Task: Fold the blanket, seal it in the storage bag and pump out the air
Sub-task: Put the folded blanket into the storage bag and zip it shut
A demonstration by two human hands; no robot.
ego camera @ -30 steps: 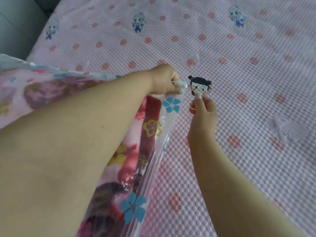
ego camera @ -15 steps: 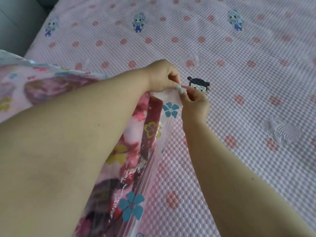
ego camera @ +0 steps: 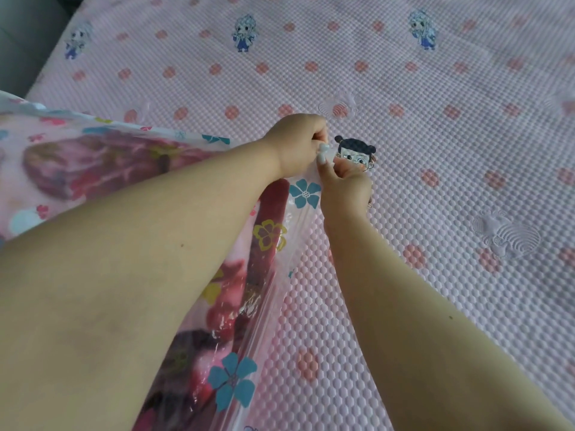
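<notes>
A clear storage bag [ego camera: 303, 194] printed with blue and yellow flowers lies at the left, and the folded pink and dark-red blanket [ego camera: 74, 163] shows through it. My left hand [ego camera: 298, 141] pinches the bag's far corner with closed fingers. My right hand [ego camera: 345, 185] has its fingers closed on the same corner, touching the left hand's fingertips. A small white piece shows between the two hands; I cannot tell what it is. My left forearm hides much of the bag.
Everything rests on a pink quilted bed cover [ego camera: 435, 150] with red dots and small cartoon figures, one [ego camera: 357, 152] just beyond my hands. A grey surface [ego camera: 25, 42] lies past the bed's far-left edge.
My right hand has moved left from the bed cover to the bag's corner and closed on it beside the left hand. The left hand has stayed on the corner.
</notes>
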